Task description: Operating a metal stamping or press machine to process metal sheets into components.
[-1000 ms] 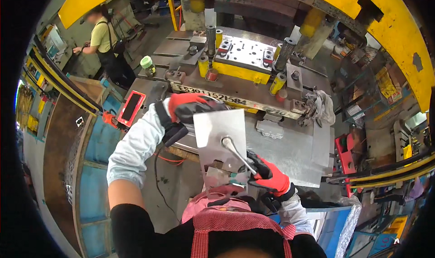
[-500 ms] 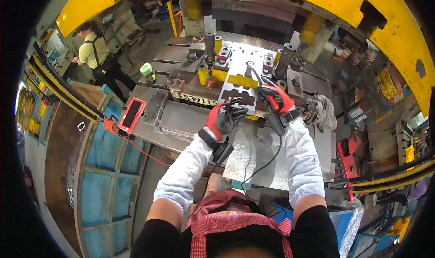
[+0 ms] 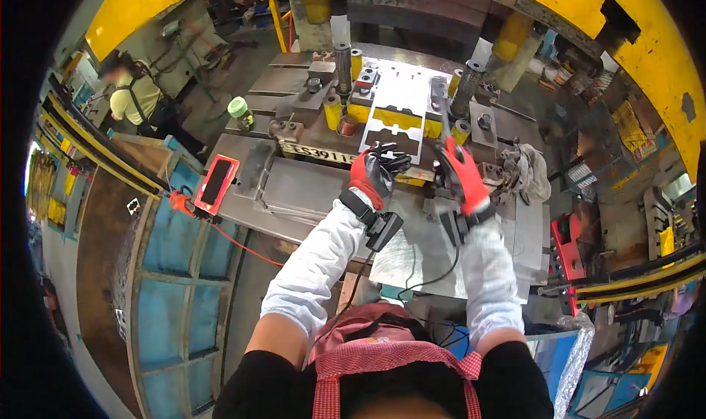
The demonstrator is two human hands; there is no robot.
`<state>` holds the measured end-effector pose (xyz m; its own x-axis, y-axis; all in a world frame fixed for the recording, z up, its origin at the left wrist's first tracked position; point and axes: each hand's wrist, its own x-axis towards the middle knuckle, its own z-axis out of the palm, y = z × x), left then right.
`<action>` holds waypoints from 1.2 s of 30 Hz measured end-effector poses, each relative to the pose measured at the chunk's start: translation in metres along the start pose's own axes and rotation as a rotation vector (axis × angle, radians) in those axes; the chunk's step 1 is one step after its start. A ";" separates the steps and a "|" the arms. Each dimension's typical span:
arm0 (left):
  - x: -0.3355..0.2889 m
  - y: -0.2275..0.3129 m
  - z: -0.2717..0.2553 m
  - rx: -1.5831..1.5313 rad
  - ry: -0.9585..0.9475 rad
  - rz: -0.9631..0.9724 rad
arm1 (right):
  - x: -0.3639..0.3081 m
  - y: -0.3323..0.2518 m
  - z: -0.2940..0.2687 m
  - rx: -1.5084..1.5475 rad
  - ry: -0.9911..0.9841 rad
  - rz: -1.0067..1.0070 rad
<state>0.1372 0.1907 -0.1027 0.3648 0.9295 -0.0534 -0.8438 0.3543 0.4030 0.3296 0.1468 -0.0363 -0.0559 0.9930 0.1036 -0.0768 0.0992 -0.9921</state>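
Note:
A bright metal sheet (image 3: 401, 88) with shaped cut-outs lies on the press die, its cut-out end toward me. My left hand (image 3: 376, 175), in a red and black glove, has its curled fingers closed on the sheet's near edge; the fingertips are partly hidden. My right hand (image 3: 462, 175), gloved alike and blurred by motion, is to the right of the sheet. It grips a slim dark stick tool (image 3: 446, 119) that points away from me, lifted clear of the sheet. The tool's tip is smeared.
Dark guide posts (image 3: 467, 88) and yellow blocks (image 3: 333, 112) stand around the die. Flat metal plates (image 3: 301, 187) are stacked at left, near a red-framed device (image 3: 217, 184). A grey rag (image 3: 526, 173) lies at right. Another person (image 3: 140, 99) stands far left.
The sheet has slid a little away from me, with my left hand moving along at its edge. My right hand has lifted the stick tool off the sheet and swung it right.

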 end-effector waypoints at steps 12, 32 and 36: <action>0.009 -0.002 0.003 -0.027 0.069 -0.021 | -0.217 0.174 -0.066 0.454 0.817 0.026; 0.013 0.000 0.011 0.036 0.151 -0.076 | -0.216 0.184 -0.072 0.691 0.903 0.138; 0.012 0.000 0.009 0.009 0.045 -0.106 | -0.221 0.198 -0.083 0.714 0.844 0.078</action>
<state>0.1452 0.2015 -0.0951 0.4336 0.8906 -0.1371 -0.7979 0.4502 0.4008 0.4097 -0.0475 -0.2611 0.5897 0.7464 -0.3083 -0.6742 0.2448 -0.6968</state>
